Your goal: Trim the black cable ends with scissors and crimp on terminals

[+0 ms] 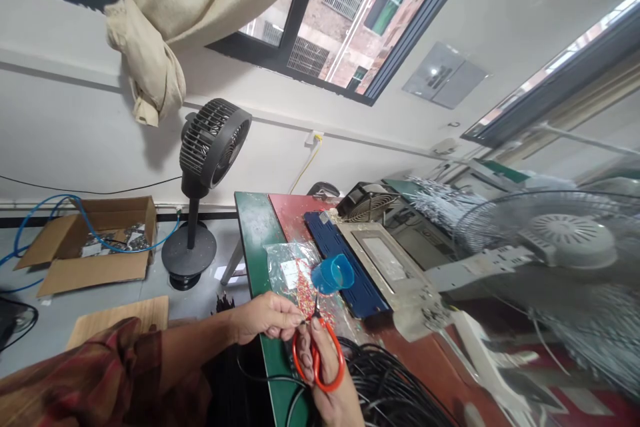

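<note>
My left hand (267, 315) is closed in a pinch above the green table edge, its fingertips meeting those of my right hand; what it pinches is too small to make out. My right hand (323, 360) is wrapped round scissors with orange handles (337, 361), their dark blades pointing away from me. Just beyond the blades stands a blue cup (333, 273). Small red and yellow bits (306, 287) lie on a clear plastic bag (275, 257) beside the cup. Black cable (385, 380) is heaped to the right of my right hand.
A blue-and-beige machine (383, 260) sits on the table (253, 227), with a large fan (570, 240) at the right. On the floor at the left are a black standing fan (213, 143) and an open cardboard box (105, 270).
</note>
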